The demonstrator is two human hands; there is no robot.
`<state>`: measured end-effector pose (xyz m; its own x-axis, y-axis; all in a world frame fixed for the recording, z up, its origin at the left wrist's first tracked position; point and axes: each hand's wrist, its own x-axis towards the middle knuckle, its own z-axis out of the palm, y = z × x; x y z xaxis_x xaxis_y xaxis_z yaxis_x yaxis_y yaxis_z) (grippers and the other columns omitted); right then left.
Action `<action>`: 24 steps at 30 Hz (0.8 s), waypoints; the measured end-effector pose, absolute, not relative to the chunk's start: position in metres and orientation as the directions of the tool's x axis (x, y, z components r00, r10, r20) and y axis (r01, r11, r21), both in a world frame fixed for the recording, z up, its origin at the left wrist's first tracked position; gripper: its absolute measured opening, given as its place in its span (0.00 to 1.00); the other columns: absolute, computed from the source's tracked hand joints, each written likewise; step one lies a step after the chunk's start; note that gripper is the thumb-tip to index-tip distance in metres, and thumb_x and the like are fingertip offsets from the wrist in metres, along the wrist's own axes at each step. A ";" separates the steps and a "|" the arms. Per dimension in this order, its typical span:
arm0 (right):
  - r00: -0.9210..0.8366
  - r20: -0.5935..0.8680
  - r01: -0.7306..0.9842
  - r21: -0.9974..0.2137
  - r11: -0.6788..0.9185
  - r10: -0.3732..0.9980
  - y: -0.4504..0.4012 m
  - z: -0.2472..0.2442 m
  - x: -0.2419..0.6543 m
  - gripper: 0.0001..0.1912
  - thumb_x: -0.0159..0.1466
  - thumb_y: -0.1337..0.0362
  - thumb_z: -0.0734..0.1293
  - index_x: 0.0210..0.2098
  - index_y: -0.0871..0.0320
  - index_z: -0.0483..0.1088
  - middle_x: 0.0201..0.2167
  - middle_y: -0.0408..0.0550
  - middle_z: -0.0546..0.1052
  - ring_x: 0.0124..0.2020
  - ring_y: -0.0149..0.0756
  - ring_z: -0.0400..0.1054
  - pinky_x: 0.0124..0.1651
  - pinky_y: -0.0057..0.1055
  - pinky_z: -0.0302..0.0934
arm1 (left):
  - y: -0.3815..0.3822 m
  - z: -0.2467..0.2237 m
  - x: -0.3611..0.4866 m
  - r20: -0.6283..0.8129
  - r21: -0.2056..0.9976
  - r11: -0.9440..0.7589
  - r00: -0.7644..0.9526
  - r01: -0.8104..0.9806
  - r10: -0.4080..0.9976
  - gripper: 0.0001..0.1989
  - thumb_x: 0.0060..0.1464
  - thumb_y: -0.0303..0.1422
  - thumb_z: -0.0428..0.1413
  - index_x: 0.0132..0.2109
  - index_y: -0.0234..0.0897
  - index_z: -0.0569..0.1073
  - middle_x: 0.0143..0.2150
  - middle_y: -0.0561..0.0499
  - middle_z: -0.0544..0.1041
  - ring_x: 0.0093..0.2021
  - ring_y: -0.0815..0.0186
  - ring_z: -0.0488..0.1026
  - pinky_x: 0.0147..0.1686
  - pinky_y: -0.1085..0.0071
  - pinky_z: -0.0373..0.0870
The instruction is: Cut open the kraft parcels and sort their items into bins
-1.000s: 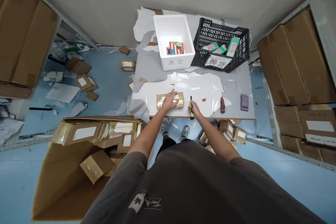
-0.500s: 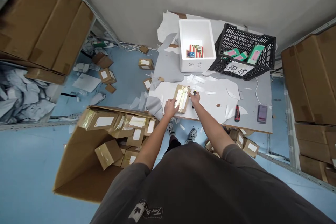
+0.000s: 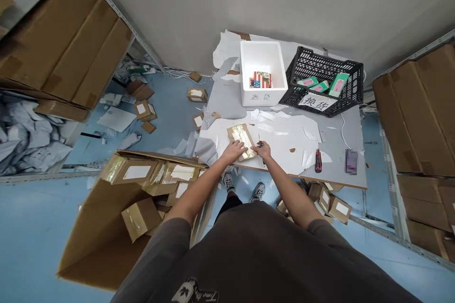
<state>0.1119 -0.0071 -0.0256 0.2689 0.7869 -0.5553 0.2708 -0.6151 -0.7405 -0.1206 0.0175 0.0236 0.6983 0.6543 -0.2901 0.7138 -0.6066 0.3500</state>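
A small flat cardboard box, wrapped in shiny tape and bearing a white label, lies tilted near the table's front edge. My left hand grips its near left side, fingers over the top. At the box's right side is my right hand, closed around a black-and-yellow utility knife whose tip points away from me. The right fingertips also touch the box's edge or come very near it; I cannot tell which. White paper scraps are scattered just beyond the box.
Behind stand a white foam bin and a black crate holding green-and-pink boxes. A red-and-black tool and a blurred phone-like object lie rightward. A large carton with taped boxes stands at left; shelves flank both sides.
The box has turned counterclockwise and come slightly nearer the table's front edge. Both hands have moved nearer me with it. The whole view has shifted a little.
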 end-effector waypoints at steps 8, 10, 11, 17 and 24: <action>0.404 -0.442 0.361 -0.728 -0.583 0.801 0.041 0.003 0.142 0.17 0.63 0.48 0.76 0.35 0.52 0.69 0.29 0.42 0.77 0.29 0.37 0.75 0.35 0.30 0.68 | 0.051 0.030 -0.066 -0.340 0.259 -0.568 0.624 0.781 0.703 0.29 0.52 0.36 0.71 0.61 0.39 0.77 0.59 0.35 0.77 0.64 0.42 0.70 0.64 0.50 0.63; 0.377 -0.489 0.233 -0.772 -0.592 0.786 0.031 0.010 0.158 0.18 0.66 0.47 0.74 0.35 0.53 0.69 0.27 0.40 0.75 0.22 0.33 0.71 0.28 0.28 0.66 | 0.049 0.030 -0.055 -0.347 0.242 -0.545 0.596 0.803 0.724 0.30 0.51 0.38 0.72 0.60 0.38 0.76 0.58 0.35 0.78 0.63 0.43 0.70 0.64 0.50 0.63; 0.344 -0.519 0.177 -0.782 -0.597 0.782 0.024 0.012 0.165 0.19 0.67 0.47 0.74 0.35 0.53 0.69 0.26 0.40 0.74 0.20 0.31 0.69 0.25 0.28 0.65 | 0.047 0.029 -0.050 -0.346 0.232 -0.532 0.580 0.814 0.737 0.30 0.51 0.38 0.72 0.59 0.38 0.76 0.58 0.35 0.78 0.63 0.43 0.70 0.64 0.50 0.63; 0.155 -0.640 0.056 -0.755 -0.653 0.753 -0.024 0.015 0.180 0.23 0.66 0.42 0.76 0.39 0.51 0.65 0.20 0.36 0.70 0.19 0.33 0.68 0.24 0.28 0.68 | 0.036 0.023 -0.043 -0.307 0.233 -0.476 0.528 0.848 0.791 0.30 0.51 0.31 0.69 0.61 0.37 0.74 0.62 0.32 0.75 0.65 0.41 0.69 0.64 0.47 0.65; -0.021 -0.634 0.249 -0.752 -0.610 0.773 -0.039 0.016 0.181 0.22 0.68 0.42 0.73 0.37 0.50 0.64 0.21 0.35 0.71 0.20 0.34 0.69 0.24 0.28 0.64 | 0.029 0.021 -0.043 -0.211 0.333 -0.506 0.586 0.796 0.783 0.25 0.55 0.28 0.66 0.60 0.43 0.78 0.70 0.36 0.72 0.74 0.41 0.64 0.68 0.46 0.66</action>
<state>0.1810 -0.0393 0.0157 -0.0208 0.7732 -0.6338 0.2487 -0.6100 -0.7524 -0.0428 0.0292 0.0211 0.5856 0.7825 -0.2114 0.7959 -0.5057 0.3328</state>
